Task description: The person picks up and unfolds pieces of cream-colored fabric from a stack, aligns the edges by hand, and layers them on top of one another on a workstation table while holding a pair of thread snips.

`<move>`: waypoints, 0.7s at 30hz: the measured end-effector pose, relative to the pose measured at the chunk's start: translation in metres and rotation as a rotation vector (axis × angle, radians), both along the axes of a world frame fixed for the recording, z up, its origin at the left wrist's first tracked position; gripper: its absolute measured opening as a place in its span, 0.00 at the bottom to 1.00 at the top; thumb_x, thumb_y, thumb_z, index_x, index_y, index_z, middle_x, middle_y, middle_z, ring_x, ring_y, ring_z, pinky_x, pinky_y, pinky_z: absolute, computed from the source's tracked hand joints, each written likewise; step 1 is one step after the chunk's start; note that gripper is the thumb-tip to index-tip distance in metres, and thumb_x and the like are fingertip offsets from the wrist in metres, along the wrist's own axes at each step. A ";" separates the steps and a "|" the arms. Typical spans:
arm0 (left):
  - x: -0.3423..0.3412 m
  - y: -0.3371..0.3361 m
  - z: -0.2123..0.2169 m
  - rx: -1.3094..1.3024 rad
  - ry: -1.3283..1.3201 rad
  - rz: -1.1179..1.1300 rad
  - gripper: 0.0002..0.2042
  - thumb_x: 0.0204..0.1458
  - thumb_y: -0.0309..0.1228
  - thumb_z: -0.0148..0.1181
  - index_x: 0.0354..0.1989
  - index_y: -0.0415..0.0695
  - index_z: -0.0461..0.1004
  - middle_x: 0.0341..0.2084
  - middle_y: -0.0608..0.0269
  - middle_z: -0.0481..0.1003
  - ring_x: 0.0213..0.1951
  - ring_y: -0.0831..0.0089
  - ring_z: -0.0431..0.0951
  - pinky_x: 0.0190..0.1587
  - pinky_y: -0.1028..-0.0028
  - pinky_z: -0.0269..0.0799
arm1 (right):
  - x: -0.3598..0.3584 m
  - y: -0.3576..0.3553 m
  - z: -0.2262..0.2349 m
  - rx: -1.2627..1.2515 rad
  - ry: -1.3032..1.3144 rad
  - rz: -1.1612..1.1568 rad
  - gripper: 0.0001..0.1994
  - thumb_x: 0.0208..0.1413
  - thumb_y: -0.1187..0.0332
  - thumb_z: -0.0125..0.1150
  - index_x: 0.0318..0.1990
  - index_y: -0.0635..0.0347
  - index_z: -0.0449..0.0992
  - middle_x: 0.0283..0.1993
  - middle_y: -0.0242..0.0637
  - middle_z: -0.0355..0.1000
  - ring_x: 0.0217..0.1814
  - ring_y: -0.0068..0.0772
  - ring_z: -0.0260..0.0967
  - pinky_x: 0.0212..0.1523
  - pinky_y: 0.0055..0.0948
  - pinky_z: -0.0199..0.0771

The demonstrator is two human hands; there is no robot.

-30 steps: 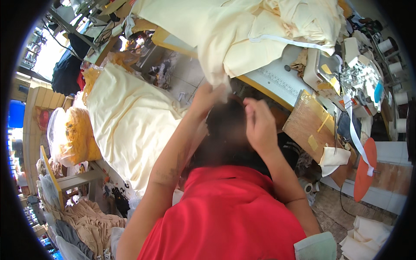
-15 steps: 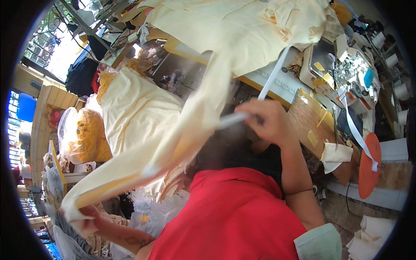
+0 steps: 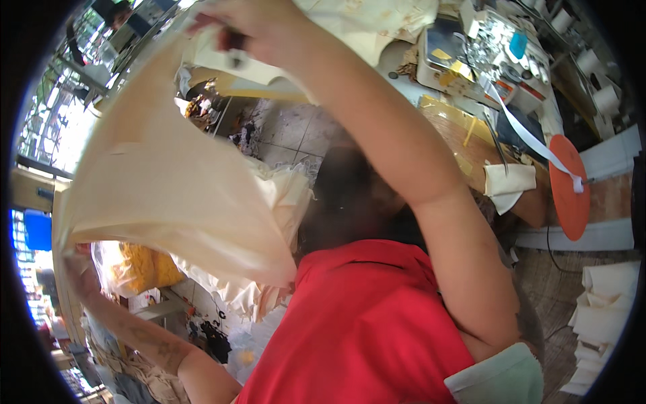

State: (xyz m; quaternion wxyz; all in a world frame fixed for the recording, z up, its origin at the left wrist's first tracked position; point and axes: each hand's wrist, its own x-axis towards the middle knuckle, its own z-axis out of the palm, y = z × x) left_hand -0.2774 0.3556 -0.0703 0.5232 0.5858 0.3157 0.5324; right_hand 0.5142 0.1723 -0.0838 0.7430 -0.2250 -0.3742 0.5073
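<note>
A large cream cloth (image 3: pixel 168 182) is spread in the air at the left, blurred by motion. My left hand (image 3: pixel 79 273), low at the far left, grips its lower left edge; the fingers are partly hidden behind the fabric. Stretched across to the upper left, my right hand (image 3: pixel 252 27) has its fingertips closed at the cloth's top corner, and a small dark spot shows beneath the fingers. More cream fabric (image 3: pixel 363 17) lies on the table beyond my right forearm.
A sewing machine (image 3: pixel 444 57) stands at the upper right. White tape (image 3: pixel 528 138) runs to an orange disc (image 3: pixel 568 188). A bag of yellow material (image 3: pixel 138 269) sits at the left below the cloth. Folded cream pieces (image 3: pixel 602 323) are stacked at the lower right.
My right hand has swung from the centre to the upper left, and the white strip by it no longer shows. My left hand has risen. The cloth has opened out between them.
</note>
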 end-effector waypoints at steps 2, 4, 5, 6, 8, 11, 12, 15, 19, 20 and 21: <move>0.031 0.001 0.030 0.373 0.307 0.180 0.25 0.61 0.29 0.59 0.67 0.40 0.65 0.52 0.53 0.74 0.54 0.65 0.75 0.56 0.70 0.73 | -0.007 -0.010 0.044 0.134 0.035 -0.056 0.08 0.63 0.73 0.58 0.36 0.68 0.79 0.28 0.39 0.76 0.16 0.26 0.67 0.18 0.27 0.67; 0.054 -0.036 0.073 0.583 0.466 0.328 0.27 0.62 0.30 0.57 0.70 0.42 0.62 0.55 0.53 0.73 0.57 0.64 0.73 0.59 0.69 0.70 | -0.001 -0.020 0.067 0.231 -0.025 -0.067 0.07 0.63 0.74 0.58 0.39 0.69 0.79 0.29 0.38 0.77 0.17 0.25 0.67 0.18 0.25 0.67; 0.058 -0.057 0.080 0.607 0.491 0.328 0.27 0.63 0.31 0.56 0.71 0.42 0.61 0.56 0.54 0.71 0.58 0.65 0.72 0.61 0.68 0.69 | 0.001 -0.022 0.063 0.232 -0.024 -0.048 0.06 0.63 0.74 0.58 0.41 0.68 0.79 0.30 0.39 0.77 0.17 0.24 0.67 0.18 0.24 0.67; 0.067 -0.084 0.076 0.765 0.826 0.517 0.27 0.64 0.32 0.55 0.71 0.42 0.61 0.58 0.55 0.70 0.60 0.65 0.71 0.62 0.67 0.68 | 0.003 -0.024 0.055 0.231 -0.021 -0.022 0.06 0.63 0.75 0.58 0.42 0.68 0.79 0.31 0.39 0.77 0.17 0.23 0.67 0.18 0.24 0.67; 0.087 -0.159 0.057 0.288 0.481 0.557 0.27 0.61 0.29 0.58 0.69 0.41 0.62 0.60 0.57 0.67 0.60 0.66 0.69 0.64 0.67 0.65 | -0.011 -0.025 0.016 0.111 -0.051 0.018 0.08 0.62 0.76 0.60 0.46 0.68 0.78 0.34 0.42 0.79 0.17 0.22 0.68 0.18 0.22 0.69; 0.167 -0.225 -0.008 0.013 0.392 0.599 0.25 0.59 0.27 0.59 0.65 0.40 0.66 0.61 0.58 0.67 0.60 0.67 0.69 0.63 0.68 0.66 | -0.010 -0.037 -0.051 -0.051 -0.243 -0.129 0.10 0.58 0.72 0.65 0.40 0.72 0.81 0.34 0.45 0.81 0.18 0.24 0.68 0.18 0.24 0.67; 0.181 -0.242 -0.029 -0.074 0.417 0.594 0.24 0.58 0.26 0.59 0.64 0.40 0.67 0.60 0.58 0.68 0.59 0.66 0.71 0.62 0.69 0.68 | -0.006 -0.043 -0.077 -0.123 -0.281 -0.110 0.09 0.58 0.71 0.66 0.40 0.71 0.81 0.33 0.43 0.81 0.18 0.23 0.68 0.19 0.24 0.66; 0.204 -0.270 -0.130 -0.341 0.436 0.467 0.15 0.54 0.24 0.61 0.51 0.38 0.77 0.49 0.59 0.77 0.50 0.69 0.76 0.53 0.69 0.74 | -0.003 -0.068 -0.141 -0.405 -0.609 -0.212 0.08 0.58 0.71 0.67 0.42 0.63 0.83 0.28 0.35 0.77 0.16 0.19 0.62 0.18 0.23 0.62; 0.267 -0.298 -0.232 -0.512 0.908 0.303 0.13 0.54 0.28 0.63 0.48 0.38 0.79 0.43 0.58 0.79 0.44 0.69 0.77 0.49 0.73 0.72 | 0.016 -0.090 -0.241 -0.405 -1.067 -0.346 0.08 0.59 0.72 0.65 0.44 0.63 0.83 0.31 0.37 0.79 0.26 0.24 0.71 0.29 0.24 0.71; 0.286 -0.298 -0.239 -0.611 1.035 0.231 0.13 0.54 0.28 0.64 0.47 0.38 0.80 0.43 0.55 0.80 0.44 0.68 0.78 0.50 0.73 0.71 | 0.018 -0.095 -0.258 -0.302 -1.157 -0.402 0.09 0.59 0.72 0.65 0.45 0.63 0.82 0.31 0.37 0.79 0.28 0.26 0.73 0.32 0.25 0.73; 0.290 -0.294 -0.265 -0.298 1.289 0.305 0.13 0.54 0.29 0.65 0.46 0.38 0.79 0.44 0.53 0.80 0.44 0.65 0.79 0.50 0.72 0.72 | 0.019 -0.101 -0.259 -0.270 -1.172 -0.410 0.09 0.59 0.73 0.65 0.46 0.63 0.82 0.32 0.37 0.79 0.31 0.28 0.74 0.35 0.25 0.73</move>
